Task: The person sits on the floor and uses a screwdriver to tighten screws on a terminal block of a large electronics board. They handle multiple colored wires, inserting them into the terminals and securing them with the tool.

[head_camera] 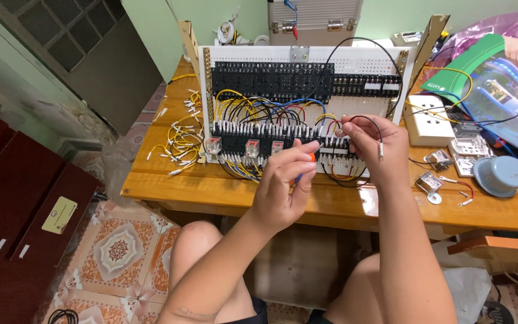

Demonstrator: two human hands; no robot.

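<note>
A shiny wooden table (223, 189) stands on a patterned tile floor (118, 249). On it leans a white board (307, 105) full of black blocks and colored wires. The left hand (283, 186) grips a small orange screwdriver (308, 162). The right hand (376, 147) pinches a thin black wire (372, 120) at the board.

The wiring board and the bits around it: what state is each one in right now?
wiring board: propped upright on the table, partly wired
black wire: pinched in right hand, one end loose
screwdriver: gripped in left hand, at the terminals
loose yellow wires: lying unconnected on the table
</note>
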